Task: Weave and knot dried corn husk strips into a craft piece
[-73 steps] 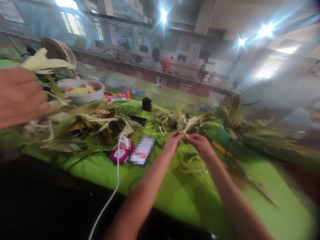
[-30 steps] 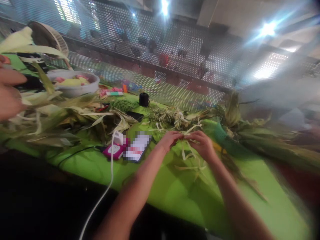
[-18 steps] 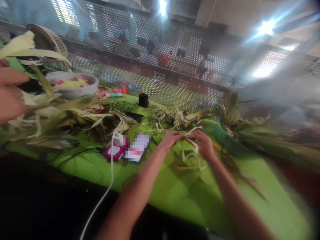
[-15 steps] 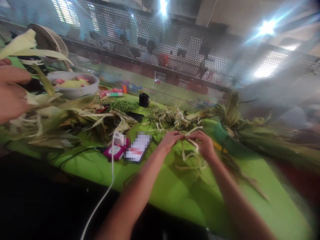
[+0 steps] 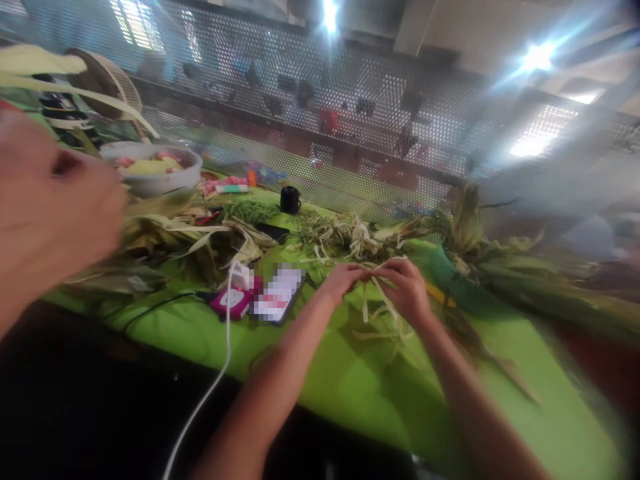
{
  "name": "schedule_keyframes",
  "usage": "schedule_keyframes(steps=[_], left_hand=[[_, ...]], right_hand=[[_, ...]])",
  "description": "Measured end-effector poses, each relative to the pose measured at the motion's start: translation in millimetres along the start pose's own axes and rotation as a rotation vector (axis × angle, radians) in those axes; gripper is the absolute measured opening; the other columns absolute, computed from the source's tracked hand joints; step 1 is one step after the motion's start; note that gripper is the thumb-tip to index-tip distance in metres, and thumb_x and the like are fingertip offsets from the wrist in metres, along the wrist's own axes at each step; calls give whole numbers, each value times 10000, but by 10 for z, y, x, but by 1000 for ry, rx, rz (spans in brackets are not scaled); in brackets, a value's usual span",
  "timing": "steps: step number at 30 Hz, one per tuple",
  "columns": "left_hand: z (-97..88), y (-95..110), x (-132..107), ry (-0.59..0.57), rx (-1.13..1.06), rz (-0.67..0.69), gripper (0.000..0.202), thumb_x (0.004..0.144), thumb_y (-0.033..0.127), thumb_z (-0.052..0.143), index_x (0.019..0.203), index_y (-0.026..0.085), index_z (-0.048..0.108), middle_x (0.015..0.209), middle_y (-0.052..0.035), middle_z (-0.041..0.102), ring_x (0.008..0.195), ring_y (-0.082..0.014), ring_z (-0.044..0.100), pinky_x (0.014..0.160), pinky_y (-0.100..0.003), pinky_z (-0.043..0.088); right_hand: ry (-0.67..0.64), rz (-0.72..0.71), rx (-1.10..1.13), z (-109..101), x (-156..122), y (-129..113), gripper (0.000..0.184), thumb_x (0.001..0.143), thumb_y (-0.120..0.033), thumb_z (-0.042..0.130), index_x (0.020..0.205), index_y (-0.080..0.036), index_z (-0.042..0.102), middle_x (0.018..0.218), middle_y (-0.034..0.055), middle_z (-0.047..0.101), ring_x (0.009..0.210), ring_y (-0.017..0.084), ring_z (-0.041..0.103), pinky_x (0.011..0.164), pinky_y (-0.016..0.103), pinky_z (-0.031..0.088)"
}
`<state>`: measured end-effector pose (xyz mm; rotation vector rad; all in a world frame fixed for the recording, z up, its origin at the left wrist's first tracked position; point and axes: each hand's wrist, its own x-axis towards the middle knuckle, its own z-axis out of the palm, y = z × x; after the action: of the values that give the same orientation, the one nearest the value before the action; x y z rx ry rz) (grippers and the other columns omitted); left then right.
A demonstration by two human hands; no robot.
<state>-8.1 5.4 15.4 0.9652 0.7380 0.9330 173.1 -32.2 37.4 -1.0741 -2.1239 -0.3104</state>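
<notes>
Pale husk strips (image 5: pixel 365 307) are pinched in the fingertips of the left hand (image 5: pixel 345 279) and right hand (image 5: pixel 404 287), which nearly meet above the green table (image 5: pixel 350 390); loose ends hang below. Just beyond lies a tangled heap of dry strips (image 5: pixel 327 231), a black cup (image 5: pixel 290 200) behind it. Beside the left arm are a phone (image 5: pixel 279 297) and a pink socket box (image 5: pixel 231 303). Another person's blurred hand (image 5: pixel 60 220) hides part of a husk pile (image 5: pixel 175 233) near a white bowl (image 5: pixel 173 181).
</notes>
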Motion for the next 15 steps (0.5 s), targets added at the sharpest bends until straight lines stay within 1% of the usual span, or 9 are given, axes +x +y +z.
schedule_keyframes(steps=[4, 8, 15], left_hand=[[-12, -2, -1, 0, 23, -12, 214, 609, 315, 749, 642, 136, 636, 427, 81, 384, 405, -39, 271, 462, -244, 136], [-9, 1, -5, -12, 50, 12, 220, 613, 319, 748, 638, 135, 631, 430, 81, 385, 417, -42, 286, 465, -240, 152], [9, 26, -24, -2, 64, 9, 258, 585, 341, 770, 624, 137, 617, 421, 82, 369, 424, -47, 291, 467, -241, 154]], right_hand=[[-2, -3, -10, -3, 19, 0, 196, 851, -240, 664, 1025, -286, 741, 1005, 61, 623, 932, 220, 599, 809, 381, 478], [-6, 10, -1, -23, 28, -6, 167, 863, -266, 657, 1002, -286, 749, 993, 58, 625, 920, 213, 600, 809, 378, 473], [-7, 28, 16, -20, 22, -12, 164, 860, -276, 656, 995, -285, 750, 994, 61, 636, 925, 219, 605, 818, 385, 478]])
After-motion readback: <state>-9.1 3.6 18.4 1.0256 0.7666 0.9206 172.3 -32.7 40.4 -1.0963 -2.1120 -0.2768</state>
